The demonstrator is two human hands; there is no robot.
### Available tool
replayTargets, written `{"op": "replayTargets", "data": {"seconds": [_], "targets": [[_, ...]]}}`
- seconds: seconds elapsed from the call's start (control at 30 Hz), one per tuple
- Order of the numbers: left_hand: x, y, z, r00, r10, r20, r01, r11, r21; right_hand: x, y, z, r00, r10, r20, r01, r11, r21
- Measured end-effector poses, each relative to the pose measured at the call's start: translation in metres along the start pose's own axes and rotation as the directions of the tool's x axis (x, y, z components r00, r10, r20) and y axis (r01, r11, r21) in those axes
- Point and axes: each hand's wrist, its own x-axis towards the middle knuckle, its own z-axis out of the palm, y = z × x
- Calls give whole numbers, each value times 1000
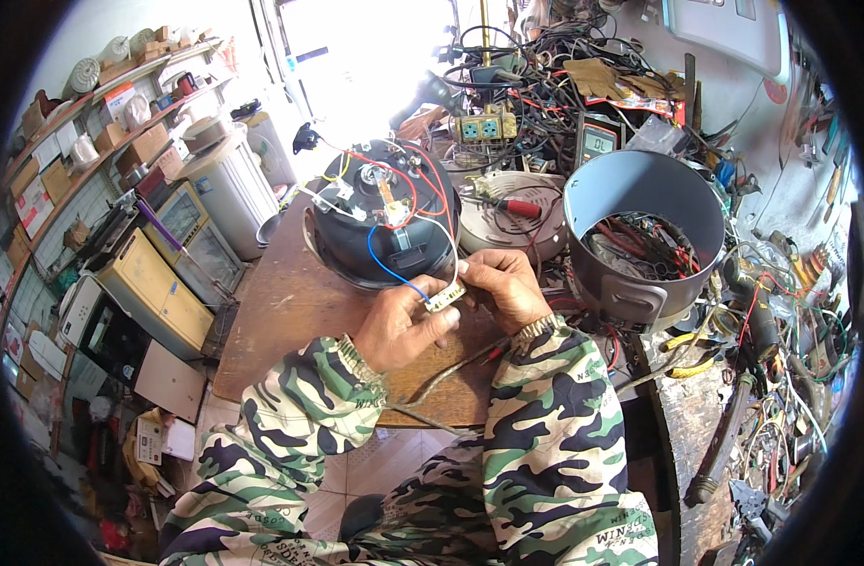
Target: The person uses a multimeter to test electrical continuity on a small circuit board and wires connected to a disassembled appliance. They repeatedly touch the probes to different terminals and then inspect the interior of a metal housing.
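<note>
My left hand [397,328] is closed on a small pale wired board [444,299], pinching it between thumb and fingers. A blue wire [383,262] runs from the board to a round black appliance base [342,241]. My right hand [509,289] is closed at the board's other end, its fingertips on a white wire [455,247] there. The exact grip of the right fingertips is partly hidden. The base lies just beyond my hands with its wired side up, and red, yellow and white wires loop over it.
A dark cylindrical housing [630,307] with wires inside stands at the right of the wooden table [272,349]. Behind are a round beige cover [517,241], a red-handled tool [522,208], a multimeter [599,143] and tangled cables. Loose tools and parts crowd the right bench.
</note>
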Motion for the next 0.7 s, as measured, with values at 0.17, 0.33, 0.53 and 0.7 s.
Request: {"op": "replayTargets", "data": {"seconds": [0.17,0.33,0.53,0.7], "targets": [[3,-5,1,995,-45,-84,42,998,-45,-4,-8,7,983,-32,-179,25,999,-43],[2,-4,-2,984,-49,-170,49,999,-2,6,-4,-11,672,-336,-660,287,940,-186],[-1,-8,-6,985,-60,-163,65,998,25,8,10,-26,644,-447,-621,286,893,-347],[7,-10,-3,990,-22,-141,30,998,53,6,15,-46,587,-563,-582,92,761,-643]]}}
